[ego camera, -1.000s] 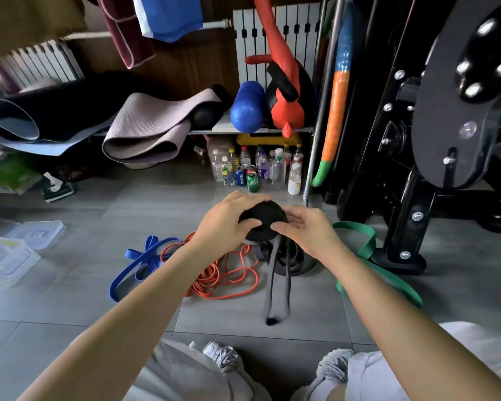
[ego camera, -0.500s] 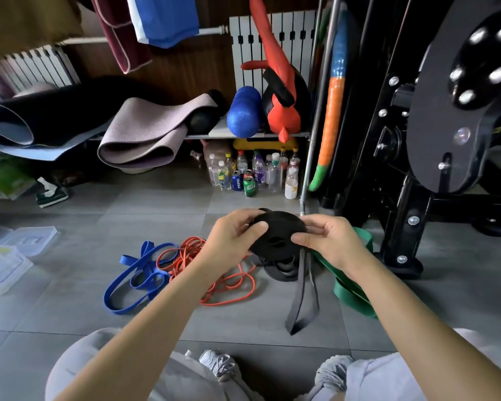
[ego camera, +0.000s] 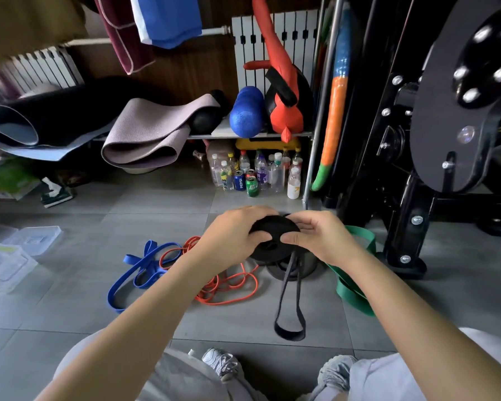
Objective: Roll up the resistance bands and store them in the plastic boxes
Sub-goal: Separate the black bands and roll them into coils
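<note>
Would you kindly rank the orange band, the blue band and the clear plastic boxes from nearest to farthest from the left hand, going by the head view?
1. Orange band, on the floor just below the left hand.
2. Blue band, farther left.
3. Plastic boxes, at the far left edge.

A home gym corner is indicated. A black weight machine is set at the right, rolled exercise mats and a blue foam roller are kept on a low shelf, and resistance bands are strewn over the tiled floor. A domestic setting is suggested by the radiator, hung clothing (one piece blue) and drink bottles stored beneath.
</note>
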Tool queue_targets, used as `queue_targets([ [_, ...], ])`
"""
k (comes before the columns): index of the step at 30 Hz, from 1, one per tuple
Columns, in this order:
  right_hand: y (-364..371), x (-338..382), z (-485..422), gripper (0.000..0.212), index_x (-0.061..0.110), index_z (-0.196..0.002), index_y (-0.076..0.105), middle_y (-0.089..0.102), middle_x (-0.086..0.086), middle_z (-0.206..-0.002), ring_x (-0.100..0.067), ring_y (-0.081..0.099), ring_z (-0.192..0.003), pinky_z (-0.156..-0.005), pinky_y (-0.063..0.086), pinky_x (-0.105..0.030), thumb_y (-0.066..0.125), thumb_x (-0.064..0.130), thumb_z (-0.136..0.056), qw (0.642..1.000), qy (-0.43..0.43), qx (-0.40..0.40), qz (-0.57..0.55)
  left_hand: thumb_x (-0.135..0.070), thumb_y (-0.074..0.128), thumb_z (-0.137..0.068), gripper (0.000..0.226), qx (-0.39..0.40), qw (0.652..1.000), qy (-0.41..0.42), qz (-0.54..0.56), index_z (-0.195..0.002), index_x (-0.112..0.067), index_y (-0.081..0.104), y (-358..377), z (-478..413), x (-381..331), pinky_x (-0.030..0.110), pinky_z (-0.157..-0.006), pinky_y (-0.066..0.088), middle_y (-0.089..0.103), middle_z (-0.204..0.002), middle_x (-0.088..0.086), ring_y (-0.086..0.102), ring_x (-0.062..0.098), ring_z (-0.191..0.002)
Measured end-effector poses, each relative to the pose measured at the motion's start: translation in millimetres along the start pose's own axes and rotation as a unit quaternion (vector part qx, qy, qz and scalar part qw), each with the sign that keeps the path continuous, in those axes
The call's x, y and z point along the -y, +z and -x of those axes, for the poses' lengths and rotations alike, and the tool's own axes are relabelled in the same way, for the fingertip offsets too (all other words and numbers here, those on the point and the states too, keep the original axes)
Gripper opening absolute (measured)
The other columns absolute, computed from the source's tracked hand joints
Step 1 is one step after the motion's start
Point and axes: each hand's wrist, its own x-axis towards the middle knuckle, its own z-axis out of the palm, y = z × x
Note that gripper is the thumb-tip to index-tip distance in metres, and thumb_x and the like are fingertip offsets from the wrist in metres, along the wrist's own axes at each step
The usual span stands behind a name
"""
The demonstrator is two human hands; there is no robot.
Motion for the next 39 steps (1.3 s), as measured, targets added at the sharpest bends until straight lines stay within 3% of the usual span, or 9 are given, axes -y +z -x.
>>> queue_targets([
  [5, -12.5, -6.0, 7.4, 0.036, 0.030, -0.091, 0.067, 0.072, 0.013, -0.089, -0.005, 0.069, -0.088, -0.085, 0.052, -0.023, 0.076, 0.001, -0.073, 1.000, 0.021, -0.020, 0.001, -0.006, 0.064, -0.084, 0.036, -0.077, 0.980, -0.058, 0.172, -0.112, -0.030, 0.062, 4.5, 2.5, 10.9, 0.027, -0.091, 0.050, 0.066, -0.104, -0.012, 0.061, 0.013, -0.101],
  [11, -13.8, -9.9, 12.3, 0.035, 0.024, -0.093, 0.066, 0.072, 0.010, -0.086, -0.006, 0.070, -0.085, -0.081, 0.054, -0.020, 0.072, -0.005, -0.073, 0.996, 0.026, -0.056, -0.062, 0.008, 0.061, -0.083, 0.041, -0.163, 0.897, -0.072, 0.404, -0.101, -0.029, 0.060, 13.4, 6.4, 1.6, 0.017, -0.073, 0.054, 0.066, -0.100, -0.007, 0.065, 0.005, -0.092],
  [15, -10.8, -9.4, 14.7, 0.031, 0.020, -0.093, 0.069, 0.074, 0.005, -0.088, -0.012, 0.070, -0.089, -0.082, 0.054, -0.020, 0.070, -0.005, -0.075, 0.990, 0.013, -0.096, -0.102, 0.003, 0.056, -0.088, 0.032, -0.132, 0.837, -0.129, 0.516, -0.113, -0.017, 0.053, 21.1, 8.5, -5.0, 0.035, -0.067, 0.059, 0.063, -0.109, 0.004, 0.064, 0.020, -0.100],
  [18, -10.9, -8.0, 16.2, 0.029, 0.020, -0.093, 0.069, 0.075, 0.004, -0.087, -0.013, 0.070, -0.088, -0.082, 0.054, -0.022, 0.070, -0.003, -0.076, 0.989, 0.019, -0.098, -0.108, -0.003, 0.058, -0.090, 0.028, -0.078, 0.885, -0.143, 0.435, -0.107, -0.023, 0.049, 16.0, 3.7, -5.2, 0.038, -0.080, 0.057, 0.059, -0.110, -0.003, 0.059, 0.021, -0.109],
  [21, -11.3, -7.0, 14.2, 0.032, 0.023, -0.089, 0.068, 0.074, 0.007, -0.079, -0.010, 0.071, -0.080, -0.079, 0.056, -0.022, 0.070, -0.005, -0.075, 0.993, 0.027, -0.076, -0.090, -0.018, 0.066, -0.086, 0.046, -0.056, 0.983, -0.083, 0.151, -0.126, -0.026, 0.044, 3.8, 0.2, -3.3, 0.032, -0.093, 0.048, 0.050, -0.122, -0.005, 0.050, 0.016, -0.117],
  [23, -10.8, -4.5, 10.5, 0.031, 0.019, -0.090, 0.066, 0.073, 0.010, -0.072, -0.005, 0.069, -0.071, -0.075, 0.056, -0.020, 0.069, -0.008, -0.075, 0.996, 0.035, -0.050, -0.072, -0.023, 0.068, -0.083, 0.070, -0.029, 1.000, -0.004, 0.002, -0.141, -0.032, 0.031, -1.1, -1.9, -6.0, 0.037, -0.097, 0.045, 0.043, -0.133, -0.003, 0.045, 0.018, -0.121],
  [26, -8.0, -1.7, 6.5, 0.032, 0.020, -0.087, 0.067, 0.072, 0.008, -0.076, -0.009, 0.069, -0.073, -0.078, 0.056, -0.028, 0.073, -0.007, -0.072, 0.999, 0.035, -0.033, -0.023, -0.018, 0.061, -0.087, 0.067, 0.040, 0.990, 0.052, -0.128, -0.142, -0.040, 0.030, -2.3, -5.9, -10.2, 0.040, -0.092, 0.045, 0.044, -0.131, -0.001, 0.049, 0.024, -0.117],
  [33, -13.7, 0.3, 9.0, 0.036, 0.027, -0.089, 0.065, 0.071, 0.009, -0.084, -0.004, 0.069, -0.077, -0.078, 0.055, -0.022, 0.074, -0.004, -0.072, 0.998, 0.028, -0.045, -0.033, -0.010, 0.064, -0.085, 0.054, -0.026, 0.997, 0.009, 0.079, -0.131, -0.033, 0.049, 3.5, -3.3, 2.5, 0.027, -0.096, 0.042, 0.051, -0.116, -0.010, 0.049, 0.015, -0.112],
  [39, -12.6, 0.3, 15.8, 0.033, 0.028, -0.088, 0.066, 0.072, 0.009, -0.083, -0.002, 0.069, -0.080, -0.076, 0.054, -0.016, 0.071, -0.002, -0.076, 0.994, 0.014, -0.088, -0.062, 0.004, 0.065, -0.081, 0.058, -0.160, 0.936, -0.042, 0.309, -0.112, -0.043, 0.050, 16.8, 1.0, 0.2, 0.028, -0.095, 0.048, 0.054, -0.113, -0.024, 0.052, 0.003, -0.109],
])
